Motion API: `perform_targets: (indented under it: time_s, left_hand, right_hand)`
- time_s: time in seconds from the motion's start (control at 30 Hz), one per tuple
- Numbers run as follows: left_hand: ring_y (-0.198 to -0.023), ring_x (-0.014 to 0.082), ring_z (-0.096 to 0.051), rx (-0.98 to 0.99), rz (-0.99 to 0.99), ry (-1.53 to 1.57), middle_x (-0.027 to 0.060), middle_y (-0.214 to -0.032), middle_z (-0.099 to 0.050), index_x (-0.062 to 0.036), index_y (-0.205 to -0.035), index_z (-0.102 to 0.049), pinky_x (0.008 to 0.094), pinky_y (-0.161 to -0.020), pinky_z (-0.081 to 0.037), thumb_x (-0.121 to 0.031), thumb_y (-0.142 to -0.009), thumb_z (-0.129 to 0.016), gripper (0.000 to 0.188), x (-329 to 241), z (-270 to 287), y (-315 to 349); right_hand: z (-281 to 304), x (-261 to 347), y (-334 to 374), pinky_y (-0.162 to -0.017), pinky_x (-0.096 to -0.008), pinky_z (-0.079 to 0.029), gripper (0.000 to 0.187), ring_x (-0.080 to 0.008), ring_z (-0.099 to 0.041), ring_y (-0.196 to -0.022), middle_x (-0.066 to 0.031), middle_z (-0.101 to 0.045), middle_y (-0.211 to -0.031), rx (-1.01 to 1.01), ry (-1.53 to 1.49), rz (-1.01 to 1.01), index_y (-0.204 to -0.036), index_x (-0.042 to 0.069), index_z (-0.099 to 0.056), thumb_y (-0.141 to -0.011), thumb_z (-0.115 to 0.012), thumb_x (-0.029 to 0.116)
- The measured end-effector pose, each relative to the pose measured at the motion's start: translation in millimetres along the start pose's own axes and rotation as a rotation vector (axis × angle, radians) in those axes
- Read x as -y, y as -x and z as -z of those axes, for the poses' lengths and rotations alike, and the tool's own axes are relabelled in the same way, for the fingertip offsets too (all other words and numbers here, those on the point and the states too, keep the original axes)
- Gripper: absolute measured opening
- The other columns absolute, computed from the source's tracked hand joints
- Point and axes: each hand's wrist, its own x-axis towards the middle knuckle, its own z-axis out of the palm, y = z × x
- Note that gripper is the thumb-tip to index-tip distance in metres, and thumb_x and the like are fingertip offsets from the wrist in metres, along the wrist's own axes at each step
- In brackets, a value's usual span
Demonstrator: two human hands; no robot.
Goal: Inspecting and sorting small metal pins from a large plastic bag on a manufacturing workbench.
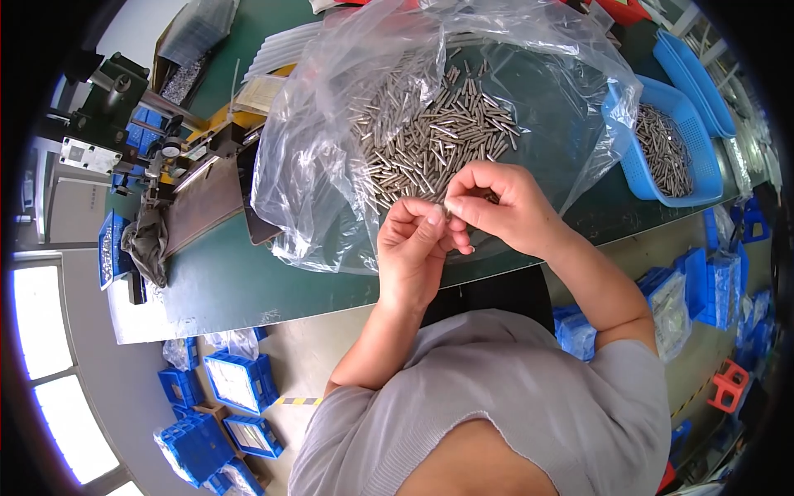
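My left hand (415,248) and my right hand (502,207) meet at the near edge of a heap of small metal pins (442,136). Thumb and fingers of both hands are pinched together, tip to tip. Something small sits between them, mostly hidden by the fingers, so its kind cannot be made out. The heap of slim, silvery-brown pins lies on a clear plastic bag (314,182) spread over the green table (248,293). Part of the bag's film folds over the left side of the heap.
A blue basket (633,157) of similar metal pieces stands at the table's right, beside another blue basket (695,83). On the left is a bench machine (169,149) with a dark cloth (146,244). Blue crates (240,380) and a red stool (729,385) stand on the floor.
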Motion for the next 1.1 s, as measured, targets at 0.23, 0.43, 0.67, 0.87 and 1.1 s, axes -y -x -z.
perform_targets:
  time_s: [0.23,0.43,0.67,0.87,1.1]
  left_hand:
    - [-0.061,0.0176,-0.050,-0.045,-0.092,0.167,0.0100,-0.075,-0.055,-0.0060,-0.090,-0.051,0.0307,-0.057,-0.043,-0.013,-0.093,-0.049,0.008,-0.3,2.5,-0.3]
    - [-0.062,0.0164,-0.048,-0.051,-0.080,0.247,0.0081,-0.074,-0.054,-0.0075,-0.088,-0.051,0.0291,-0.056,-0.040,-0.013,-0.092,-0.050,0.007,-3.2,0.7,0.6]
    - [-0.060,0.0171,-0.049,-0.052,-0.065,0.230,0.0093,-0.074,-0.054,-0.0062,-0.086,-0.051,0.0297,-0.056,-0.042,-0.013,-0.092,-0.051,0.009,-3.4,0.8,0.7]
    - [-0.061,0.0176,-0.051,-0.029,-0.055,0.197,0.0105,-0.077,-0.056,-0.0060,-0.088,-0.050,0.0296,-0.056,-0.044,-0.013,-0.092,-0.051,0.008,-3.8,1.4,0.8]
    - [-0.065,0.0184,-0.056,-0.013,-0.028,0.123,0.0127,-0.080,-0.059,-0.0042,-0.091,-0.050,0.0304,-0.059,-0.049,-0.011,-0.093,-0.051,0.007,-1.9,-0.1,0.2]
  right_hand:
    - [34.1,1.5,-7.7,-0.044,-0.0209,-0.033,0.018,-0.0087,-0.047,-0.065,-0.0011,-0.054,-0.080,-0.301,-0.748,-0.202,-0.086,0.006,-0.056,-0.087,-0.050,0.023]
    - [27.4,-15.0,-7.3,-0.047,-0.0200,-0.036,0.008,-0.0017,-0.045,-0.058,0.0051,-0.052,-0.065,-0.077,0.180,-0.117,-0.083,0.001,-0.061,-0.082,-0.063,0.008]
    - [18.7,-16.1,-7.7,-0.058,-0.0328,-0.046,0.011,-0.0235,-0.058,-0.065,-0.0082,-0.058,-0.073,-0.008,1.027,0.243,-0.081,0.006,-0.060,-0.075,-0.067,0.012]
    - [25.1,-8.8,-7.2,-0.058,-0.0333,-0.046,0.012,-0.0229,-0.060,-0.067,-0.0080,-0.059,-0.075,0.045,1.089,0.206,-0.080,0.004,-0.058,-0.076,-0.066,0.012]
    - [21.8,9.7,-4.4,-0.064,-0.0222,-0.047,0.011,-0.0079,-0.058,-0.071,-0.0008,-0.060,-0.078,-0.031,0.040,-0.114,-0.090,-0.001,-0.058,-0.088,-0.058,0.009]
